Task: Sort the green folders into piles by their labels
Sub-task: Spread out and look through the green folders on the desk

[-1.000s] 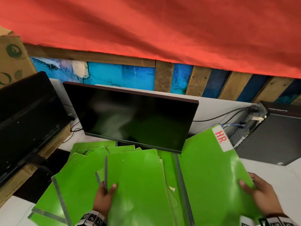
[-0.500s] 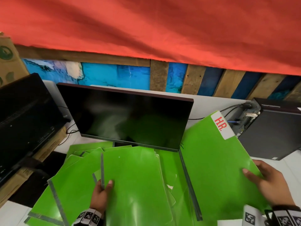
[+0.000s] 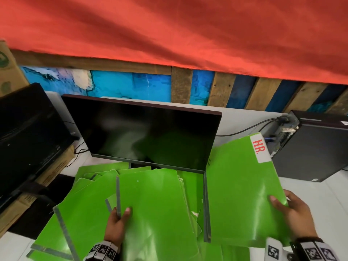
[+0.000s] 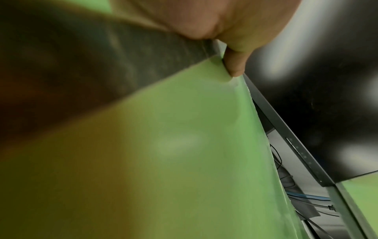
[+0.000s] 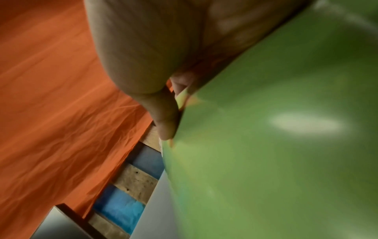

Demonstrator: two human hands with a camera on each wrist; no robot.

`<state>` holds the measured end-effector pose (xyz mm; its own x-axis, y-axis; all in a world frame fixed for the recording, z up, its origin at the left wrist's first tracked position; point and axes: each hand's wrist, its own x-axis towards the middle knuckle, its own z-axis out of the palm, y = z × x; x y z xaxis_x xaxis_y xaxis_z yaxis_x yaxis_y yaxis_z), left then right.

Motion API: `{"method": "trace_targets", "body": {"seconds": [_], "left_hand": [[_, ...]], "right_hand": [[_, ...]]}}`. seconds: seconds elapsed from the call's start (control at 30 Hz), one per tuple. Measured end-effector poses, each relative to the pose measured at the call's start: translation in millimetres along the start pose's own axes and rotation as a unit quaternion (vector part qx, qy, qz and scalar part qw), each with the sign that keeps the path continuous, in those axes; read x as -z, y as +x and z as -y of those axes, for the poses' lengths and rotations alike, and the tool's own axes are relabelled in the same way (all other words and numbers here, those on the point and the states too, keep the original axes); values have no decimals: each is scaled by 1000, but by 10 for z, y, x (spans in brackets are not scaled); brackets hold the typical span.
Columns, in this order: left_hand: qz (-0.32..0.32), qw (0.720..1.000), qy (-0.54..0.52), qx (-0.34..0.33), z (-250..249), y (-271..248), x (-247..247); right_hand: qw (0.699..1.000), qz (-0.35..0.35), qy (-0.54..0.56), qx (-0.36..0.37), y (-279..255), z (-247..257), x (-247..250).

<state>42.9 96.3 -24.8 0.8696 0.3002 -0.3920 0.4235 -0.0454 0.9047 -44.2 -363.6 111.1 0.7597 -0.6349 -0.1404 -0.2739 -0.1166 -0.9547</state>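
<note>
**Both hands pinching folders**

The left hand (image 3: 117, 224) pinches the grey spine of a blank-faced folder (image 3: 156, 213) atop the near-left heap. The right hand (image 3: 293, 213) pinches the HR folder (image 3: 243, 194) at its right edge, thumb on top; the fingers underneath are probably curled, hidden.

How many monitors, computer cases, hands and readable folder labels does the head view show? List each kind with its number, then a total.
Monitors: 2, centre monitor and left monitor
Computer cases: 1, computer case
Hands: 2, left hand gripping the plain folder, right hand gripping the HR. folder
Readable labels: 1, HR. label
Total: 6
</note>
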Motion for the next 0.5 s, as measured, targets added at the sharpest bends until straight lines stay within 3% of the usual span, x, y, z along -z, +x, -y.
{"method": "trace_targets", "body": {"seconds": [0.2,0.37,0.5], "left_hand": [[-3,1000,10,14,34,-5,-72],[14,1000,6,18,-32,-25,-110],[35,999,-25,-9,-163,-176,-252]], "right_hand": [[998,-31,60,19,-3,124,191],[994,-1,101,36,-34,214,481],[990,15,134,45,-114,53,415]]}}
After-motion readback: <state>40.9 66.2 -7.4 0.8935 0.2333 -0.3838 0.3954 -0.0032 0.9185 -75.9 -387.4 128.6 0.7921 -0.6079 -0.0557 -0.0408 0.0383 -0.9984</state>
